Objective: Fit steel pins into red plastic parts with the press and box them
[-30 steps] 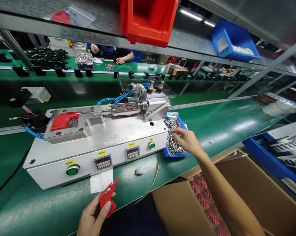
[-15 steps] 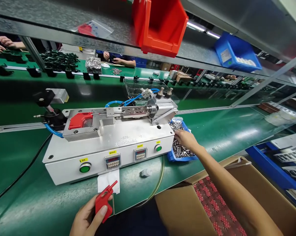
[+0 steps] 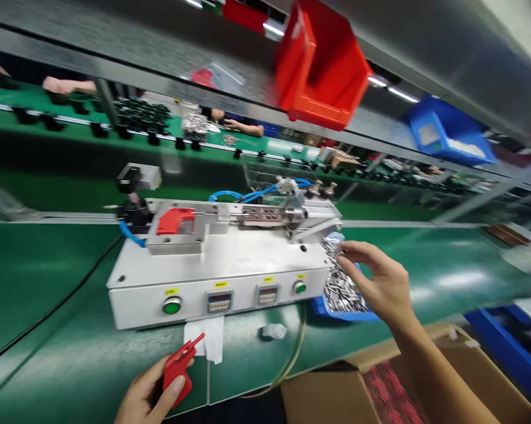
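My left hand (image 3: pixel 153 391) is closed around a red plastic pistol-shaped part (image 3: pixel 177 371) with a thin stem pointing up and right, below the machine's front. Over the blue bin (image 3: pixel 356 316) of small metal cylinders (image 3: pixel 342 288), my right hand (image 3: pixel 378 280) pinches thumb and fingers together. A small shiny metal part (image 3: pixel 341 252) shows at the fingertips, blurred. The white bench machine (image 3: pixel 230 253) stands left of the bin. A similar red part (image 3: pixel 175 221) lies in its metal fixture (image 3: pixel 177 245).
A white paper (image 3: pixel 215 338) and a small whitish block (image 3: pixel 274 331) lie before the machine, near a clear tube (image 3: pixel 298 347). At lower right stands a cardboard box (image 3: pixel 327 397) with red parts. A shelf overhead carries a red bin (image 3: pixel 322 112) and a blue bin (image 3: pixel 451 132). Co-workers' hands show behind.
My right hand has lifted out of the metal cylinders and now hovers above them, fingertips pinched. My left hand keeps the red part. The view has shifted, so the machine sits farther right.
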The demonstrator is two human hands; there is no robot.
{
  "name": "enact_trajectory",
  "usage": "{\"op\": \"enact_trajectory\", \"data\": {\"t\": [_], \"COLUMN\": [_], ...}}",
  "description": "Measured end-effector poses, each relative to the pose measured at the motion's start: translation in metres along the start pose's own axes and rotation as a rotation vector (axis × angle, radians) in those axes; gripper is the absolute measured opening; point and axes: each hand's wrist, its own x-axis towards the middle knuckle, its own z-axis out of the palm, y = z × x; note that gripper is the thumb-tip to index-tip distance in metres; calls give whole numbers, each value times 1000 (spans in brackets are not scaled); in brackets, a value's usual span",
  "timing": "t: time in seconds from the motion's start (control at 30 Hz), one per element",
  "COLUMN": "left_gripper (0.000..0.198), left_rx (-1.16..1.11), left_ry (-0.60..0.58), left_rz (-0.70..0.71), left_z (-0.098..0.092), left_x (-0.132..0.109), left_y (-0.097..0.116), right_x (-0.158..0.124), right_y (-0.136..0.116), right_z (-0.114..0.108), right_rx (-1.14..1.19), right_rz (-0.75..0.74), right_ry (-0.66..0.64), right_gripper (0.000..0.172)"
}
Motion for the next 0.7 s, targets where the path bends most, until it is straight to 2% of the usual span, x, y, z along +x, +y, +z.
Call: {"op": "enact_trajectory", "data": {"t": [0.1, 0.23, 0.33, 0.43, 0.53, 0.7], "left_gripper": [57, 53, 50, 49, 46, 44], "left_rx": [-8, 17, 31, 52, 80, 118], "left_ry": [-86, -91, -114, -120, -125, -144], "left_rz": [96, 161, 189, 207, 211, 216], "left_z": [2, 1, 2, 1, -1, 0], "left_x": [11, 20, 21, 21, 22, 20], "left_y": [1, 7, 8, 7, 8, 20], "right_x": [30, 88, 124, 141, 140, 130], "right_y": [-28, -71, -101, -113, -107, -91], "right_z": [29, 92, 145, 181, 192, 180], "right_rx": [83, 205, 310, 299, 229, 153], "right_rz": [-115, -279, -318, -326, -315, -345], "right_ry": [-36, -223, -320, -352, -357, -375], "right_gripper": [15, 15, 14, 15, 11, 17]}}
